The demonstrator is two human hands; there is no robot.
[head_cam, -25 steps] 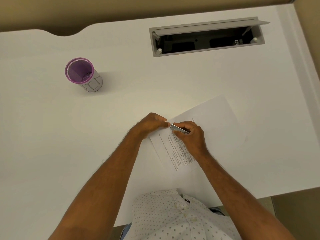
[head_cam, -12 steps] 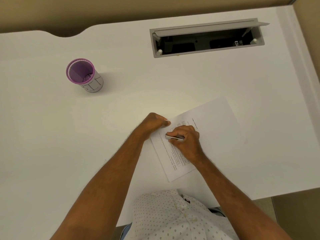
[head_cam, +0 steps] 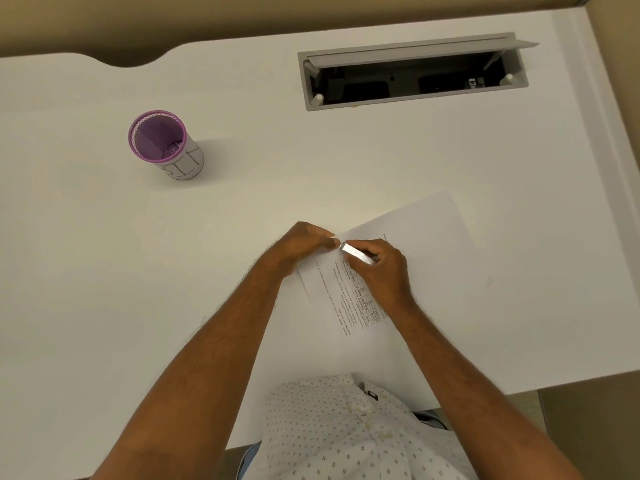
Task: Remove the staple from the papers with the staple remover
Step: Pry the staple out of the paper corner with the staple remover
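Note:
The stapled papers (head_cam: 426,251) lie at an angle on the white desk (head_cam: 242,209), with printed text and a table on the near part. My left hand (head_cam: 301,245) pinches the papers' upper left corner. My right hand (head_cam: 382,268) grips a slim silver staple remover (head_cam: 356,253), its tip right at that corner beside my left fingertips. The staple itself is too small to make out.
A purple mesh cup (head_cam: 162,145) with small clips in it stands at the far left. An open grey cable hatch (head_cam: 412,72) is sunk into the desk at the back. The desk's right edge runs close to the papers.
My right hand has brought the staple remover's tip back up to the pinched corner, after it lay flatter and lower on the page half a second ago. My left hand has stayed put.

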